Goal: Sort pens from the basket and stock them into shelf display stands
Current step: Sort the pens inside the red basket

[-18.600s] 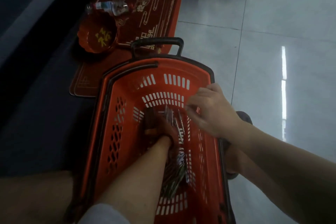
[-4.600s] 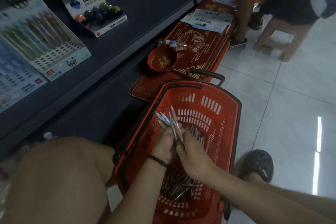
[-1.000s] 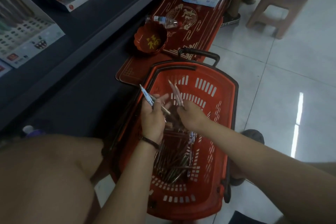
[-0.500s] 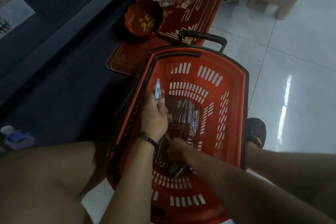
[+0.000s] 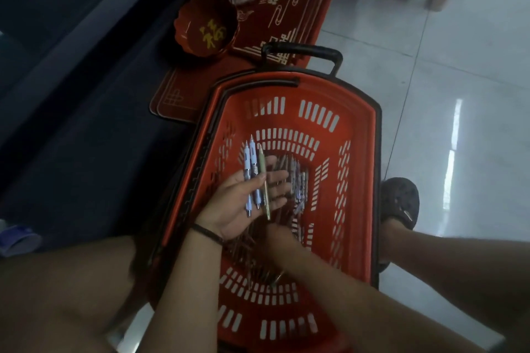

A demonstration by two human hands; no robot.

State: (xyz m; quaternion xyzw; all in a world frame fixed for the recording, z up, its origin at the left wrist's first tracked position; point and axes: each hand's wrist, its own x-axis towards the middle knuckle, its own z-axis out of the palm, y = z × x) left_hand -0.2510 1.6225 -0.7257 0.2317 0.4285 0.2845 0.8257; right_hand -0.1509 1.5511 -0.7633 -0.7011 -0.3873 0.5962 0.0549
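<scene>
In the head view, over the red basket on the floor, I see my left hand palm-up with fingers spread and nearly straight. Three pens rest across it: two blue-and-white pens side by side and a thin green pen just beside them. Their long axes run roughly along the palm, away from me toward the basket's far wall, with the tips pointing past the fingertips. Nothing is gripped there — they simply lie on the open palm.

My right hand is lower, down among the loose pens heaped on the basket bottom, just below and to the right of the left palm. It is blurred, so I cannot tell whether it pinches a pen or only rakes through them. That right hand is plainly the nearer one to the pile, which stretches lengthwise along the basket floor.

Against the frame half a second back, the left hand has turned over and flattened — then it was curled round a pen held upright, now three lie flat on it. The display stands are out of view.
</scene>
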